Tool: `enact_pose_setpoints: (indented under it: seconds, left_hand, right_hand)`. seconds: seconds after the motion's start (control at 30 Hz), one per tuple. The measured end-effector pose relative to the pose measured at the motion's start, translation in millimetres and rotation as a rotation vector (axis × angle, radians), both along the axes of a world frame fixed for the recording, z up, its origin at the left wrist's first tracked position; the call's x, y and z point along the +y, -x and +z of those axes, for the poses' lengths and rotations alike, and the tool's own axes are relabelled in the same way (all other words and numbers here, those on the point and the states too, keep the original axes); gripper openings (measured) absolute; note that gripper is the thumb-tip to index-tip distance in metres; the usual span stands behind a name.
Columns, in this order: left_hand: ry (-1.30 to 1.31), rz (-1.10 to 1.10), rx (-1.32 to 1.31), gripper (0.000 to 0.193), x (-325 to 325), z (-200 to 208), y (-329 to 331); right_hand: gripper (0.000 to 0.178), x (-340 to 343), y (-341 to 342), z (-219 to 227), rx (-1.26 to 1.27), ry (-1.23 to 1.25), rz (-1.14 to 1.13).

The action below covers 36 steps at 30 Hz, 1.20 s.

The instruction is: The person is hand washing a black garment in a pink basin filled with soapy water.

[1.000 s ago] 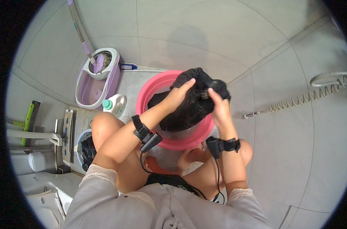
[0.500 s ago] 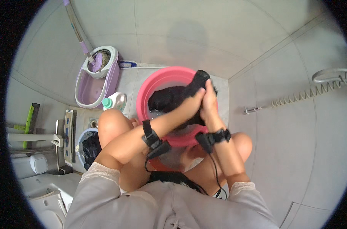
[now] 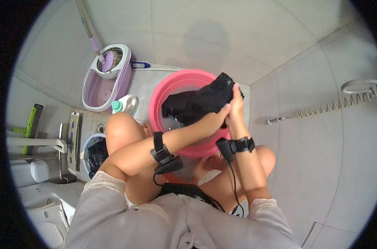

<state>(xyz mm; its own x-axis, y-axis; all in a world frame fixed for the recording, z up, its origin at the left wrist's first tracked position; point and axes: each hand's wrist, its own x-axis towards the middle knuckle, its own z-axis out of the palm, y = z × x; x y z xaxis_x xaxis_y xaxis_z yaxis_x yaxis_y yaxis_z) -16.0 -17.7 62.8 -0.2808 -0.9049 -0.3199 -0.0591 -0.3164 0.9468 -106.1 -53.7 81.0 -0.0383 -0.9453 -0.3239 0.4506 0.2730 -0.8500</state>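
Note:
A wet black garment [image 3: 192, 103] lies bunched in a round pink basin [image 3: 158, 93] of water, one end lifted toward the far right rim. My left hand [image 3: 216, 119] reaches across and is closed on the cloth near its right side. My right hand [image 3: 236, 107] meets it there, fingers upward along the garment's raised edge, the cloth between both hands. Some fingertips are hidden behind the cloth. The garment's lower part rests in the water, and its exact kind cannot be made out.
Left of the basin stand a white bottle with a green cap [image 3: 128, 103] and a purple mop bucket [image 3: 124, 83]. A blue brush [image 3: 141, 64] lies by the wall. Near my left knee is a pail with dark cloth [image 3: 97, 153]. A coiled shower hose [image 3: 333, 106] hangs right.
The raised end of the garment has spread wider and flatter. Both hands have shifted slightly right and nearer to me along it.

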Motion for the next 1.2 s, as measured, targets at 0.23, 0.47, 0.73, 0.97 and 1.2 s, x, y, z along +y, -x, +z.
enact_pose_setpoints:
  seconds: [0.23,0.47,0.73,0.97,1.2]
  left_hand:
    - [0.135,0.077,0.015,0.071,-2,1,-18]
    - [-0.181,0.008,0.133,0.062,-45,4,-26]
    - [-0.16,-0.008,0.031,0.076,-34,14,-31]
    - [-0.257,-0.079,0.132,0.065,-50,7,-42]
    - [-0.053,0.015,0.135,0.079,-38,21,-31]
  right_hand:
    - [0.05,18,-16,11,0.203,-0.016,0.084]
    - [0.043,22,-28,-11,0.161,0.095,0.001]
    - [0.039,34,-76,36,0.356,-0.008,-0.276]
    - [0.04,34,-41,-11,0.153,0.258,-0.035]
    - [0.043,36,-48,-3,0.293,0.367,-0.129]
